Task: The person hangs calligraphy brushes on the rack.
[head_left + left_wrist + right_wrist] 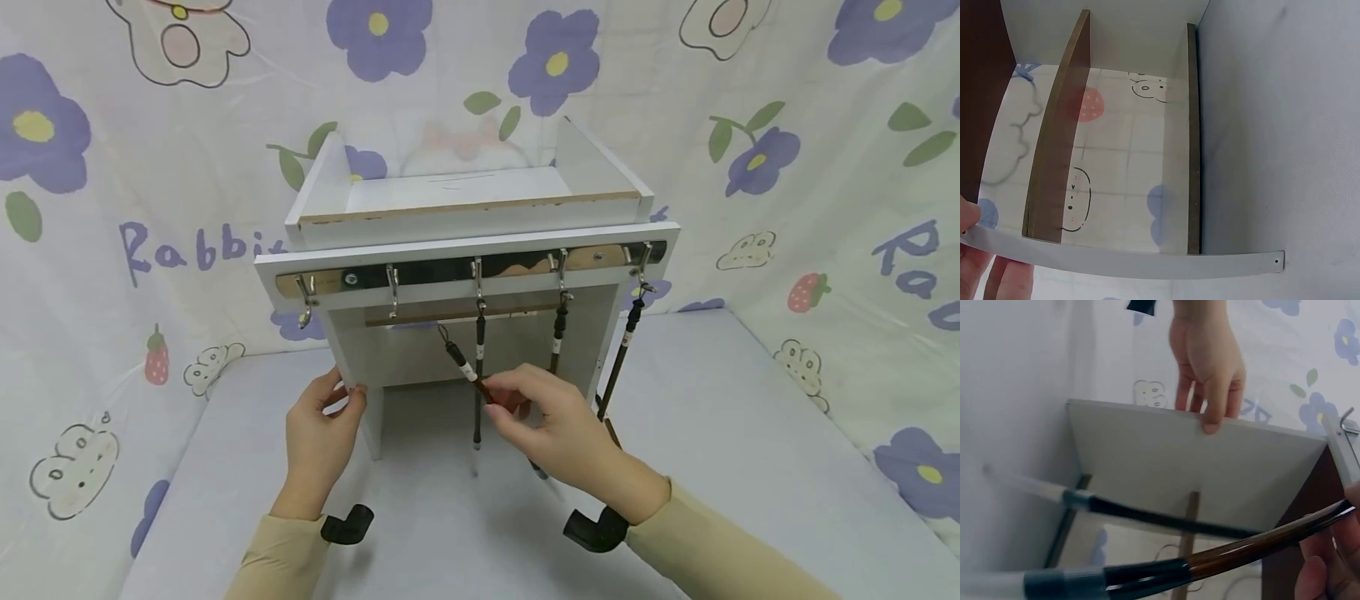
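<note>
My right hand [558, 425] pinches a writing brush [467, 368] by its dark handle, its cord loop pointing up and left, below the hook rail. In the right wrist view, that brush [1235, 552] shows a glossy brown handle and a pale bristle tip. Further brushes hang by their loops from the third hook [480, 342], the fourth [559, 329] and the fifth [621, 358]. My left hand [322, 437] grips the front edge of the white stand's left side panel [352, 342], thumb on one face, fingers on the other [1210, 369].
A metal rail with several hooks [450, 271] runs across the stand's front. Its leftmost hook [303, 300] and second hook [392, 290] carry nothing. Above sits an open tray-like top [465, 221]. Black wrist pieces [348, 525] stick out from both sleeves. Patterned cloth [750, 275] surrounds the table.
</note>
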A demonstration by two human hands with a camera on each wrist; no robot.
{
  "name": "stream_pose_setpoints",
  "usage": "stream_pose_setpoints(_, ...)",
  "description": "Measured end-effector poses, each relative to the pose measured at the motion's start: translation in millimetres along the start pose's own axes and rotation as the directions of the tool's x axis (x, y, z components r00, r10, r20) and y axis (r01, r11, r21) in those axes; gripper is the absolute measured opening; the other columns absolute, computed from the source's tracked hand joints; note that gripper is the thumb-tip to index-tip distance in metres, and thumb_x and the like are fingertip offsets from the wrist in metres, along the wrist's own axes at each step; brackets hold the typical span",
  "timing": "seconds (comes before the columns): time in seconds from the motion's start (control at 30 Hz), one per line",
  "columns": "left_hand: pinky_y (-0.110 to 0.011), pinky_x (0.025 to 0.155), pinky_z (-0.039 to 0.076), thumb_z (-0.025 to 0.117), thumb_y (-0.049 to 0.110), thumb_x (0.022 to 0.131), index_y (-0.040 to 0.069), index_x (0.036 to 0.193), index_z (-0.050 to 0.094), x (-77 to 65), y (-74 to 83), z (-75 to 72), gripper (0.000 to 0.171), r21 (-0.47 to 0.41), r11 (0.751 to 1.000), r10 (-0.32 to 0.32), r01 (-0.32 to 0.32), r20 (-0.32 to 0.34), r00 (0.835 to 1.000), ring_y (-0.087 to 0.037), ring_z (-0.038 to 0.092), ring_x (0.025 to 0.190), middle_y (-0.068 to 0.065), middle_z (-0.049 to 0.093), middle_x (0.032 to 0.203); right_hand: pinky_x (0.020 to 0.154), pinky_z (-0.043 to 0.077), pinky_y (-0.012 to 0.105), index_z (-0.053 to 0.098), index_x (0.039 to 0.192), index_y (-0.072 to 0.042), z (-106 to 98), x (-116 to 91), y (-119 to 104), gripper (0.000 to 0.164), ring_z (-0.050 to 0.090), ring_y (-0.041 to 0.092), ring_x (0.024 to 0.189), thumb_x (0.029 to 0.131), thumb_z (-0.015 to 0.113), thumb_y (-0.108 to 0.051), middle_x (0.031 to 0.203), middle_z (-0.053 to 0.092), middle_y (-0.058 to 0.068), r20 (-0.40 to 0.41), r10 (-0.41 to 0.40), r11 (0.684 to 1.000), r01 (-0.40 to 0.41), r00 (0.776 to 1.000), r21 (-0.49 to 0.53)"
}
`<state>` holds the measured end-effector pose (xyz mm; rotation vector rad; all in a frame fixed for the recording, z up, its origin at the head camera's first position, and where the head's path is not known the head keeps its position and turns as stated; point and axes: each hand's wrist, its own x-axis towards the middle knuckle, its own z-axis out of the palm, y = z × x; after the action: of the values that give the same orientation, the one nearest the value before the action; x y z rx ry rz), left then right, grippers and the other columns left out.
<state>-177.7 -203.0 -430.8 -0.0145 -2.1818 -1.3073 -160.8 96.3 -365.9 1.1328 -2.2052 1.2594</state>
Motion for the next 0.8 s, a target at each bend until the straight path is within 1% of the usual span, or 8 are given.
stream_pose_setpoints(0.17, -0.014, 0.073, 0.055, 0.067, 0.014, 0.090, 0.014, 0.121, 0.069, -1.2, 1.2, -1.8, 0.031, -0.003, 1.000, -0.012, 0.012, 0.008, 1.000, -0.019, 0.066, 0.096, 0.002, 0.068, 0.110, 0.066, 0.052, 0.023, 0.066, 0.116, -0.014, 6, 16, -7, 0.024, 0.055, 0.007, 0.083, 0.092, 0.067, -0.012, 0.094, 0.059, -0.010, 0.048, 0.002, 1.000, -0.002, 0.999, 0.001)
stream_pose_setpoints(0.3, -0.013, 0.073, 0.054, 0.067, 0.013, 0.090, 0.014, 0.121, 0.069, -1.4, 2.2, -2.9, 0.030, 0.004, 1.000, -0.013, 0.013, 0.009, 1.000, -0.020, 0.066, 0.097, 0.002, 0.068, 0.110, 0.064, 0.051, 0.023, 0.066, 0.115, -0.015, 9, 25, -12, 0.023, 0.054, 0.006, 0.081, 0.092, 0.067, -0.014, 0.092, 0.058, -0.011, 0.076, 0.009, 1.000, -0.009, 0.997, 0.006)
stream_pose_setpoints(0.43, -0.011, 0.073, 0.053, 0.066, 0.013, 0.091, 0.013, 0.122, 0.068, -0.1, 3.3, -2.9, 0.031, 0.005, 1.000, -0.001, 0.001, 0.017, 1.000, -0.022, 0.066, 0.098, -0.001, 0.068, 0.111, 0.063, 0.050, 0.022, 0.066, 0.114, -0.014, 12, 30, -14, 0.022, 0.053, 0.006, 0.079, 0.092, 0.068, -0.014, 0.092, 0.058, -0.011, 0.074, 0.010, 1.000, -0.010, 0.997, 0.010)
stream_pose_setpoints(0.57, -0.009, 0.072, 0.052, 0.066, 0.013, 0.091, 0.012, 0.123, 0.067, -0.2, 4.0, -2.8, 0.031, 0.004, 1.000, -0.002, 0.002, 0.024, 1.000, -0.024, 0.066, 0.098, -0.002, 0.068, 0.112, 0.062, 0.049, 0.022, 0.066, 0.113, -0.015, 14, 32, -15, 0.021, 0.052, 0.005, 0.078, 0.092, 0.067, -0.014, 0.090, 0.057, -0.012, 0.071, 0.027, 1.000, -0.028, 0.997, 0.006)
stream_pose_setpoints(0.7, -0.010, 0.072, 0.052, 0.067, 0.012, 0.090, 0.012, 0.121, 0.068, -1.1, 3.9, -2.5, 0.031, 0.006, 1.000, -0.008, 0.008, 0.021, 1.000, -0.023, 0.066, 0.098, -0.001, 0.068, 0.111, 0.061, 0.049, 0.021, 0.067, 0.113, -0.015, 17, 35, -16, 0.021, 0.052, 0.005, 0.077, 0.092, 0.067, -0.015, 0.089, 0.056, -0.013, 0.067, 0.038, 0.999, -0.038, 0.997, 0.003)
stream_pose_setpoints(0.8, -0.009, 0.072, 0.052, 0.067, 0.011, 0.091, 0.012, 0.122, 0.068, -0.8, 3.4, -1.7, 0.031, 0.006, 1.000, 0.001, -0.001, 0.023, 1.000, -0.023, 0.066, 0.098, -0.001, 0.068, 0.111, 0.061, 0.049, 0.021, 0.067, 0.113, -0.015, 17, 36, -16, 0.021, 0.052, 0.004, 0.077, 0.092, 0.067, -0.015, 0.089, 0.056, -0.013, 0.062, 0.037, 0.999, -0.036, 0.997, -0.002)
